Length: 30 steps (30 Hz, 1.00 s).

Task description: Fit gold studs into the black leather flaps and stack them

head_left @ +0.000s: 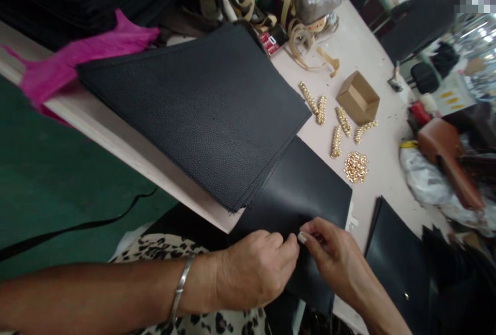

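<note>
I have my left hand [259, 270] and right hand [337, 252] close together, fingertips nearly meeting over a smooth black sheet [306, 180]; anything between them is too small to make out. A stack of grained black pieces [201, 102] overlaps the sheet, a pink cloth [85, 61] by its far corner. Farther across my counter [383, 164] lie a gold pile [355, 167], gold bundles [336, 142] and an open cardboard box [349, 98].

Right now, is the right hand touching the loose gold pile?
Apart. The head view shows smooth black sheet and bare tabletop between the right hand and the gold pile.
</note>
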Each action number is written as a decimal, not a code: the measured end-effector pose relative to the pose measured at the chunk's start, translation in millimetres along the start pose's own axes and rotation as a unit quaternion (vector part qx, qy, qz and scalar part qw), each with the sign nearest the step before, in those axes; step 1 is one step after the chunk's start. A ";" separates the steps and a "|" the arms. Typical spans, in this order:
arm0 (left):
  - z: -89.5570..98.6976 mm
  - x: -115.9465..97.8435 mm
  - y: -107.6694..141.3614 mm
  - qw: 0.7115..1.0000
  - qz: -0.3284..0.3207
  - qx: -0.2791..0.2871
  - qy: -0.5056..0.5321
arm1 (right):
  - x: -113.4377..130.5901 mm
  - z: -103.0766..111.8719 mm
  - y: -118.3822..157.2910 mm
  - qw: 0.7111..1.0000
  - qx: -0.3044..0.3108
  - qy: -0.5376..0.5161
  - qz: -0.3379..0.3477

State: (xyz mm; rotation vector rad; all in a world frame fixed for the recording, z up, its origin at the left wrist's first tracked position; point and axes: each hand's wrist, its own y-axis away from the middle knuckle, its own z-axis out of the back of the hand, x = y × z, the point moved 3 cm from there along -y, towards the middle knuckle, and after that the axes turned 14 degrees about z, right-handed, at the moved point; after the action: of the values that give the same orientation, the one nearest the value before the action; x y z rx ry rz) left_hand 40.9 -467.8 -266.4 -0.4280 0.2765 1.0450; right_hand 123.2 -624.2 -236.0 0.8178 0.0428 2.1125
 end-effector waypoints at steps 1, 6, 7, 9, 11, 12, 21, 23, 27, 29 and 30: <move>-0.2 -0.2 0.0 1.000 0.000 -0.001 0.000 | 0.2 -1.8 2.8 1.000 -0.018 0.003 0.025; 2.3 -0.4 -0.1 1.000 -0.005 -0.001 -0.002 | -0.4 -10.7 16.4 0.991 -0.088 0.002 0.104; 2.9 -0.2 -0.1 1.000 -0.006 -0.002 -0.002 | -0.5 -11.7 17.4 0.990 -0.089 0.003 0.106; 3.2 0.2 -0.2 1.000 -0.009 -0.005 -0.002 | -0.1 -12.6 18.1 0.991 -0.083 0.005 0.109; 2.4 0.6 -0.5 1.000 -0.008 -0.010 -0.001 | 0.2 -12.7 17.9 0.990 -0.077 0.012 0.115; 1.7 0.7 -0.6 1.000 -0.009 -0.014 -0.002 | 0.3 -12.9 17.9 0.990 -0.077 0.017 0.121; -1.4 -0.4 0.5 0.999 -0.012 -0.047 -0.004 | -2.6 -21.4 24.8 0.967 -0.119 0.095 0.203; -1.9 -0.7 0.7 0.999 -0.009 -0.051 -0.002 | -3.5 -22.7 25.9 0.969 -0.129 0.075 0.195; -2.6 -0.6 0.6 0.998 -0.008 -0.056 0.004 | -3.4 -22.6 24.3 0.978 -0.126 0.038 0.163; -2.6 -0.3 0.4 0.998 -0.011 -0.054 0.005 | -1.4 -19.8 21.7 0.981 -0.122 0.032 0.149; -2.5 -0.1 0.3 0.999 -0.011 -0.051 0.005 | -0.2 -17.8 20.1 0.982 -0.119 0.029 0.143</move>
State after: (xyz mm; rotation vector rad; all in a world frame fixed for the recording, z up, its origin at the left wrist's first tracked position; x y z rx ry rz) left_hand 40.5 -468.9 -268.6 -0.5279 0.2275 1.0388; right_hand 99.0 -632.7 -243.8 0.6485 -0.3068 2.3526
